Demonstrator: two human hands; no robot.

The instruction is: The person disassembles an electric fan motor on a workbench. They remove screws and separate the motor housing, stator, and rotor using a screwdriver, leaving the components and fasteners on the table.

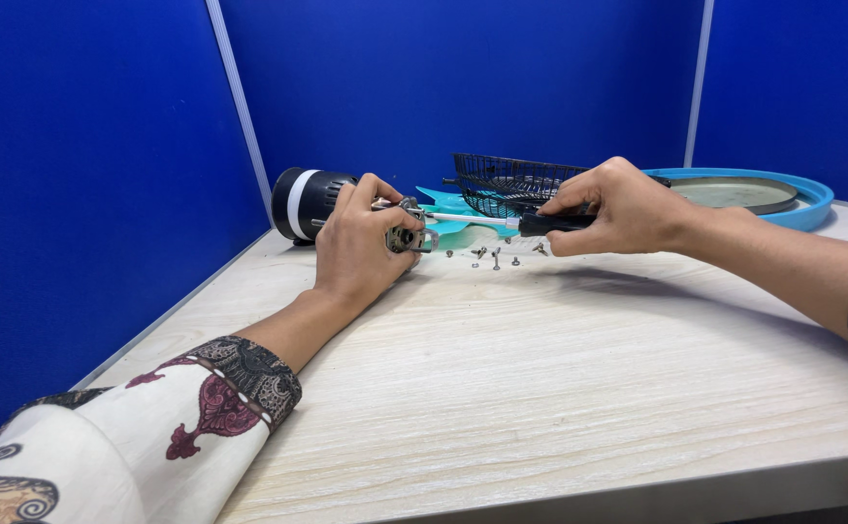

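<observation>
1. From the head camera, we see a small fan taken apart on a pale wooden table [540,369] with blue walls around it.
2. The black wire guard [506,184] is already off. It lies at the far side of the table, on top of the light blue fan blade [448,206].
3. A round blue ring with a grey plate inside [778,199] lies far to the right, well apart from the hands.
4. A few small screws [494,257] lie loose on the table between the two hands, so we judge that some screws are already out.
5. The motor part [407,231] is not apart yet. We think work on it is left to do.
6. Our left hand [358,243] is closed around the motor part and holds it just above the table. The black and white round motor body [305,202] sticks out to the far left of this hand.
7. Our right hand [610,209] is closed tight around the black handle of a screwdriver [502,222].
8. The thin metal shaft of the screwdriver points left, and its tip touches the motor part by the left hand's fingers.
9. We cannot tell which screw the tip sits on, because it is too small to see.
</observation>
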